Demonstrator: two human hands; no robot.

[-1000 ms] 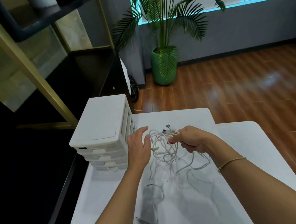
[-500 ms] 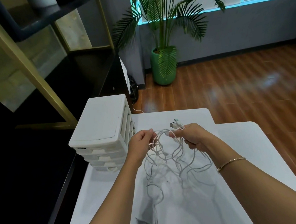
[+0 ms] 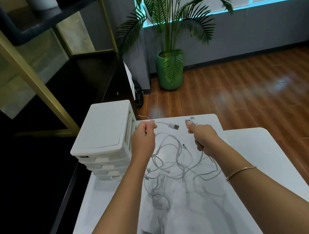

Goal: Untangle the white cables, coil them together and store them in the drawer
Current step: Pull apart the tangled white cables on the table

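Left grip [image 3: 144,136] pinching white cables [image 3: 175,164], right grip [image 3: 203,136] too

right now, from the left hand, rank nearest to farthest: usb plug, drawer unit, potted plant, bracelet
From the left hand:
1. drawer unit, right beside it on the left
2. usb plug, just to its right
3. bracelet, on the right wrist
4. potted plant, on the floor beyond the table

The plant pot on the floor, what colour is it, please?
Green, seen in the head view: plant pot.
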